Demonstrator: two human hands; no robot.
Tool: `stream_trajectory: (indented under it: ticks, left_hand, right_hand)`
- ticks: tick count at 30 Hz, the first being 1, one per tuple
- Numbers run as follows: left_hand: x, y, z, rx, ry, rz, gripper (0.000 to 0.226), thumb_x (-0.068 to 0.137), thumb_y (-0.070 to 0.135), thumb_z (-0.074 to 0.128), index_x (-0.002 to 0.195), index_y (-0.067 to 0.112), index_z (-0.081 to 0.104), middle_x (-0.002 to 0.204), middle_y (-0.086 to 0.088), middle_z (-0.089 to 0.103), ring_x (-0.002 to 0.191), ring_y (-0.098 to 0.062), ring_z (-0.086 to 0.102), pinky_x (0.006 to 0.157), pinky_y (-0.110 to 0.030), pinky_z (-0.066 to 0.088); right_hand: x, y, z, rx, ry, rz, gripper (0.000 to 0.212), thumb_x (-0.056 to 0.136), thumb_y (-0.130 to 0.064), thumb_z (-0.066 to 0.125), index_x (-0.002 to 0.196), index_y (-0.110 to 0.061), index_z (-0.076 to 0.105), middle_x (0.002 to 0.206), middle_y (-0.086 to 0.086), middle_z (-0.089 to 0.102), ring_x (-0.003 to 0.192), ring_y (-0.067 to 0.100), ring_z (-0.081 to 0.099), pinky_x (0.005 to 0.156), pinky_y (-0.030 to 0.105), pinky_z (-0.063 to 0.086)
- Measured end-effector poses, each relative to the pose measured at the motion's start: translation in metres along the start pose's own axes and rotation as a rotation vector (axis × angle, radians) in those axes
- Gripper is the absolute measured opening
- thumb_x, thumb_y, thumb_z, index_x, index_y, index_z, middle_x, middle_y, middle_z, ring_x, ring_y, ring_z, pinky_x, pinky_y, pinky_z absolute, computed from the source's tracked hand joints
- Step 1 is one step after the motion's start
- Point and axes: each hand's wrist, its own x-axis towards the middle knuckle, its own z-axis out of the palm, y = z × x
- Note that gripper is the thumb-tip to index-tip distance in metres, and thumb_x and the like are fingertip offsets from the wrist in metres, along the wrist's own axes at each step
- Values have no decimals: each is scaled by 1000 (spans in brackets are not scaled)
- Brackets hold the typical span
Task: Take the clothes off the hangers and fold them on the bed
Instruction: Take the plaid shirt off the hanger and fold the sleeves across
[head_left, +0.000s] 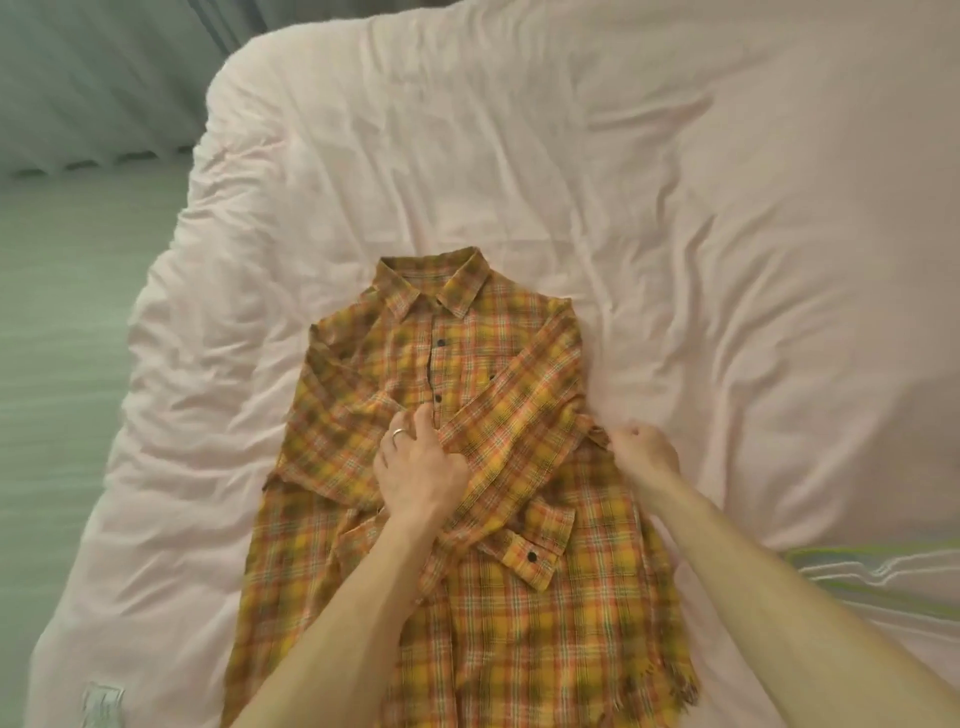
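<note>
creases and a lopsided fold are the main risks here. the plaid shirt (519, 623) lies buttoned side up on the pink duvet (519, 156) of the bed, collar (431, 286) away from the person, with both sleeves crossed over the chest; no hanger is in view. the left hand (421, 470) sits on the crossed sleeves at the middle of the shirt, its fingers curled into the cloth as if gripping a sleeve edge, though which layer it holds is hard to tell. the right hand (641, 447) is at the shirt's side edge, fingers clenched on a pinch of the fabric there.

judging from this, the side panel looks ready to be turned inward. if the right hand pulls while the left hand is not pinning the sleeves, the upper sleeve (519, 415) and its cuff (530, 558) would likely slide off line and bunch under the fold. the duvet is soft and rumpled, so it may drag along with the shirt and leave the fold crooked. the pinch is taken at one spot only, so the long edge down to the frayed hem (670, 691) could sag and fold unevenly. the lower part of the shirt runs under the forearms, which could catch it.
</note>
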Motion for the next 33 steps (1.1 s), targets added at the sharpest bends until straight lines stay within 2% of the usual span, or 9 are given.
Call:
stream_trajectory:
  ticks: [3, 11, 14, 16, 19, 23, 25, 29, 33]
  left_hand:
    - [31, 61, -4, 0, -35, 160, 65, 90, 35, 53, 150, 23, 29, 151, -13, 38, 139, -31, 34, 114, -49, 31]
    - [120, 170, 32, 82, -148, 225, 75, 90, 63, 50, 147, 17, 36, 142, -10, 49, 132, -32, 44, 108, -53, 39]
    - [153, 189, 41, 110, -153, 227, 67, 82, 75, 45, 120, 21, 58, 110, -1, 67, 108, -28, 60, 91, -49, 53]
    - [165, 196, 47, 100, -166, 262, 49, 90, 65, 47, 109, 23, 64, 91, 4, 68, 91, -23, 63, 84, -42, 55]
    - [180, 204, 52, -178, -124, 242, 34, 100, 47, 50, 119, 21, 61, 102, 3, 62, 92, -21, 59, 80, -34, 48]
    - [197, 199, 56, -373, -124, 127, 26, 97, 48, 57, 106, 24, 61, 98, 1, 65, 77, -17, 60, 70, -33, 51]
    - [201, 198, 62, -362, -154, 120, 28, 98, 48, 55, 106, 23, 60, 95, -1, 64, 77, -18, 59, 68, -33, 49]
    - [200, 205, 64, -220, -224, 121, 46, 95, 60, 48, 115, 19, 56, 88, 3, 63, 82, -17, 62, 69, -31, 46]
    - [203, 196, 58, -153, -424, 123, 40, 94, 47, 61, 117, 14, 65, 103, -5, 71, 91, -21, 68, 87, -38, 56]
  right_hand:
    - [11, -7, 0, 279, -93, 162, 44, 82, -51, 59, 99, -10, 66, 85, 4, 70, 64, 16, 57, 50, 27, 42]
    - [49, -11, 11, 449, -367, 421, 43, 87, -55, 64, 94, -13, 71, 76, 4, 70, 44, 7, 47, 35, 16, 31]
    - [59, -9, 16, 579, -406, 476, 34, 89, -47, 69, 88, -13, 72, 61, 0, 59, 42, 5, 42, 33, 16, 28]
    - [60, -6, 18, 679, -357, 475, 27, 89, -41, 73, 93, -15, 75, 63, -2, 58, 44, 3, 44, 35, 17, 31]
    - [55, 8, 14, 829, -193, 378, 19, 96, -36, 64, 97, -20, 72, 72, -1, 61, 54, 6, 51, 41, 21, 41]
    - [44, 29, 6, 912, 26, 315, 20, 100, -33, 59, 97, -16, 70, 70, 0, 55, 55, 6, 55, 44, 22, 44]
    - [43, 28, 3, 963, -20, 384, 21, 96, -35, 64, 99, -16, 71, 77, 2, 57, 54, 8, 56, 43, 23, 44]
    - [55, 16, -1, 1015, -242, 635, 53, 80, -62, 73, 105, -16, 68, 88, 3, 59, 52, 9, 53, 39, 22, 41]
    - [60, 10, -1, 1067, -285, 674, 29, 87, -38, 76, 100, -12, 72, 66, -4, 56, 45, 3, 45, 35, 16, 37]
